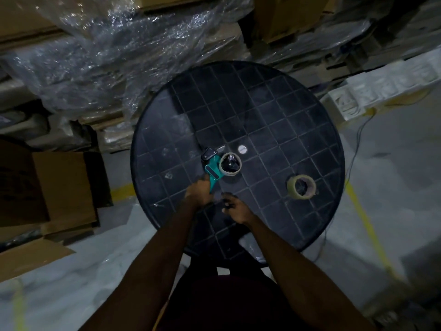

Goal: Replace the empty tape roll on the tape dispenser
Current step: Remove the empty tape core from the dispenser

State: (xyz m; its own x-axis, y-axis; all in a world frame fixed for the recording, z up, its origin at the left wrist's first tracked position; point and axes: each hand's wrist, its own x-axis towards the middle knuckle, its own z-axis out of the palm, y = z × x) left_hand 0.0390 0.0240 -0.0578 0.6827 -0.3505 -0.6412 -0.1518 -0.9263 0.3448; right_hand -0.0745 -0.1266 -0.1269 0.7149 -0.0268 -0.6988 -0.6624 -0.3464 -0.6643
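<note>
Left hand on dispenser, new roll off to the right.

I see the left hand [199, 192] wrapped round the handle of the teal plastic tape dispenser [212, 169] on the round black gridded surface [274, 111]; right hand [235, 207] just beside, loosely curled, holding nothing. Two rolls: one bare brown cardboard core [230, 164] on the dispenser hub, one tan tape roll [301, 187] lying flat, well apart from both hands.
</note>
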